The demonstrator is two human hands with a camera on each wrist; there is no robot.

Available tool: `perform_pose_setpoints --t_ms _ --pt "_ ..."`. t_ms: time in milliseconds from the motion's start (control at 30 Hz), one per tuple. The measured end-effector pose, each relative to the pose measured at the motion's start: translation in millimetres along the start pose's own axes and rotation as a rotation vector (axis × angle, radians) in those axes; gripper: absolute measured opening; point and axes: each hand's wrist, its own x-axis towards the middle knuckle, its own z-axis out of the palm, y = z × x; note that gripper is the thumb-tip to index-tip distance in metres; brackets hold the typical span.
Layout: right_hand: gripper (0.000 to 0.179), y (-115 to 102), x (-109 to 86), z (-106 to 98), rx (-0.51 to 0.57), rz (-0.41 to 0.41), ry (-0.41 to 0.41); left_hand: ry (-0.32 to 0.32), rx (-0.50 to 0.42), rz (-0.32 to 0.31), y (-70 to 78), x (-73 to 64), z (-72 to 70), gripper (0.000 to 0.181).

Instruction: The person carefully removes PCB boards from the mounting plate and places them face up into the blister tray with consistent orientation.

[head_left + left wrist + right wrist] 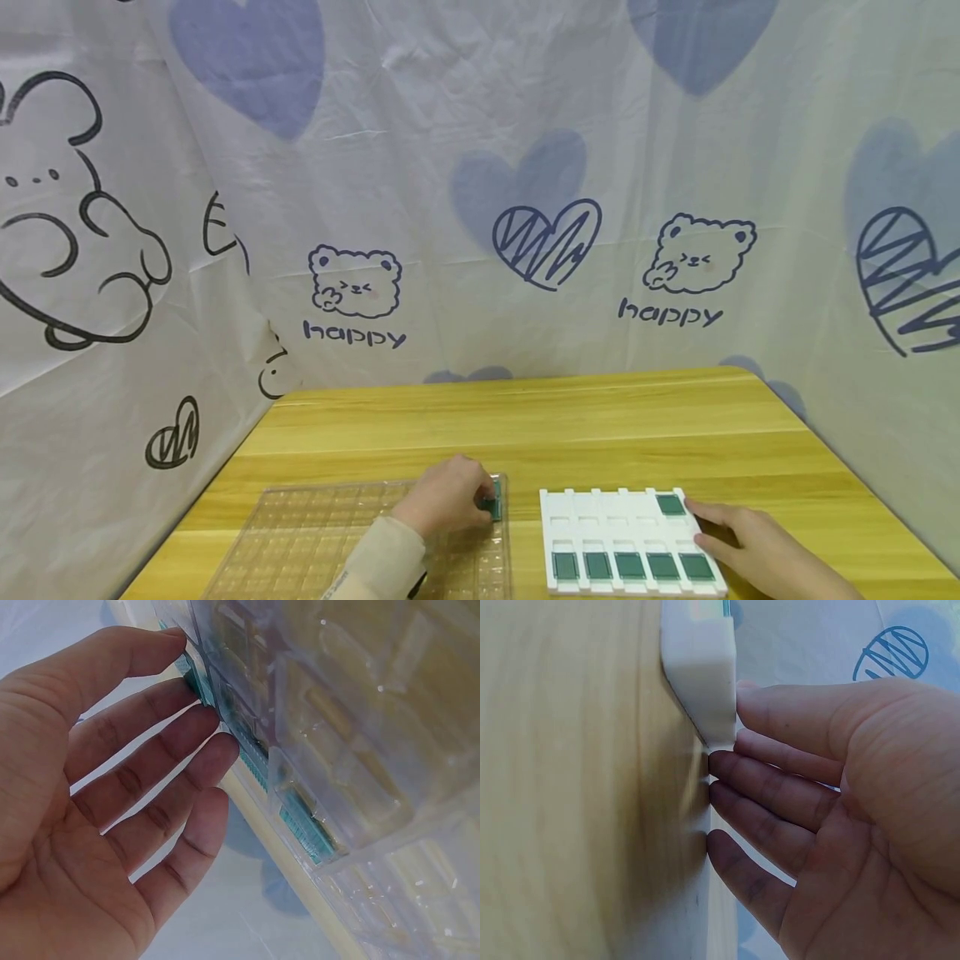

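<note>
My left hand (452, 497) reaches over the right end of a clear plastic tray (300, 508) with many small pockets. Its thumb and index finger pinch a small green square chip (196, 684) at a pocket, while the other fingers are slightly bent. Another green chip (306, 829) lies in a nearby pocket. To the right, a white tray (600, 521) has a row of several green chips (631, 567) along its near side and a single chip (671, 505) in its far right slot. My right hand (757, 546) touches this tray's right edge with fingers extended, some fingertips against the tabletop.
Both trays lie on a yellow wood-grain table (525, 425), with a narrow strip of tabletop between them. A pale cloth (480, 192) printed with hearts and bears hangs behind the table and along its sides.
</note>
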Motion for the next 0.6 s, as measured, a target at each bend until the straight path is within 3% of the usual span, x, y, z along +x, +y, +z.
perform_pose_setpoints --t_ms 600 --pt "0.068 1.0 0.0 -0.1 0.003 -0.004 -0.003 -0.012 -0.018 -0.012 -0.7 0.8 -0.3 0.013"
